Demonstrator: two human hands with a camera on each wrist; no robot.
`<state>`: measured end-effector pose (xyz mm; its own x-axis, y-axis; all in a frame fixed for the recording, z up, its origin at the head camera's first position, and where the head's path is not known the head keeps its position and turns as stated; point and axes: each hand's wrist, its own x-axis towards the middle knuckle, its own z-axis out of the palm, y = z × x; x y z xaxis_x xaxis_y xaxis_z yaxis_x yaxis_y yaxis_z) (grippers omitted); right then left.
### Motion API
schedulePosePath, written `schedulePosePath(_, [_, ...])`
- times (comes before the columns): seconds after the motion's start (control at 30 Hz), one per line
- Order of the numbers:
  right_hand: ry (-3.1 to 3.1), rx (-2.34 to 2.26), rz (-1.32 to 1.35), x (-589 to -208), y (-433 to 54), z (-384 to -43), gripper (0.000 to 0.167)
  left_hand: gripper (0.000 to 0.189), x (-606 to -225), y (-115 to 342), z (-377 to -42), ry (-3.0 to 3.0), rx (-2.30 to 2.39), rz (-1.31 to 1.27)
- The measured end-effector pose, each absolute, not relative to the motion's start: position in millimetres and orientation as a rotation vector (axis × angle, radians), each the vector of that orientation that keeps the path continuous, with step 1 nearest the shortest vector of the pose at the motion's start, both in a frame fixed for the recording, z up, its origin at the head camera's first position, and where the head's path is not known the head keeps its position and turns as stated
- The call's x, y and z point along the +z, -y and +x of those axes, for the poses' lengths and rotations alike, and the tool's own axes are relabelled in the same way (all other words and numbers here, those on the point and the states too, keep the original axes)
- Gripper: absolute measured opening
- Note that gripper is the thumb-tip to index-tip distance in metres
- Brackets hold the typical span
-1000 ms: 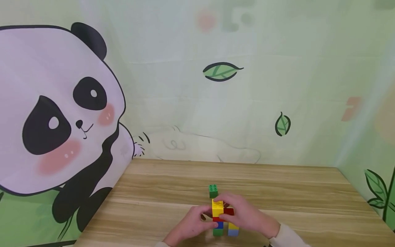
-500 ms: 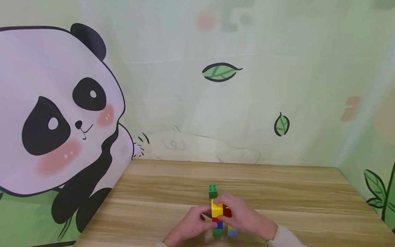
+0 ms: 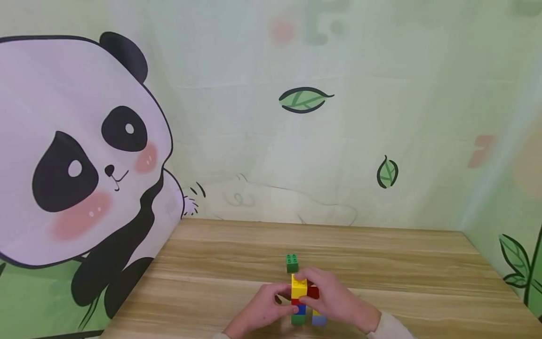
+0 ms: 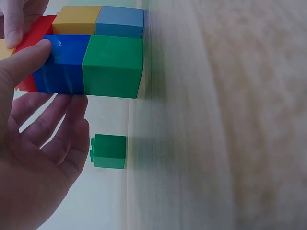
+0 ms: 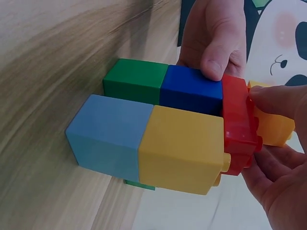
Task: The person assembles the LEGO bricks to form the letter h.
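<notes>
Toy-brick tower (image 3: 294, 302), upright on wood-grain tabletop (image 3: 211, 263); probably light, rigid, smooth plastic, hardly fragile, joints may part; left hand (image 3: 268, 303) pinching blue brick (image 4: 64, 72), right hand (image 3: 340, 296) gripping top yellow brick (image 3: 298, 290); best hold: flat opposite sides.

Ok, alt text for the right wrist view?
The right hand grips a yellow block atop a red block; the left hand holds the blue block beneath, over a green block. Nearer the camera, a second yellow block tops a light-blue block.
</notes>
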<state>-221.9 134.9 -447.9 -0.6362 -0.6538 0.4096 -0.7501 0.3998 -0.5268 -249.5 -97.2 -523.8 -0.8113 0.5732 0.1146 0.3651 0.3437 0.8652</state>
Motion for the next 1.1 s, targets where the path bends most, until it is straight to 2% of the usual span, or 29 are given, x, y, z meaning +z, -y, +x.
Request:
schedulePosePath(0.2, [2.554, 1.06, 1.239, -445, -137, -220, 0.035, 0.033, -525, 96, -251, -2.365, 1.469, 0.793])
schedulePosePath(0.43, [2.652, 0.956, 1.193, -436, -134, -218, 0.037, 0.029, -557, 97, -268, -2.33, 1.523, 0.747])
schedulePosePath(0.63, [2.677, 0.951, 1.186, -434, -133, -218, 0.037, 0.03, -531, 97, -254, -2.391, 1.457, 0.806])
schedulePosePath(0.77, [2.617, 0.98, 1.198, -440, -134, -219, 0.036, 0.027, -538, 96, -258, -2.375, 1.485, 0.755])
schedulePosePath(0.87, [2.598, 1.002, 1.193, -443, -134, -218, 0.035, 0.025, -565, 98, -273, -2.361, 1.504, 0.743])
schedulePosePath(1.0, [2.614, 1.006, 1.174, -441, -133, -218, 0.035, 0.027, -555, 98, -268, -2.371, 1.491, 0.738])
schedulePosePath(1.1, [2.604, 0.985, 1.18, -440, -131, -217, 0.036, 0.029, -526, 96, -250, -2.387, 1.472, 0.749])
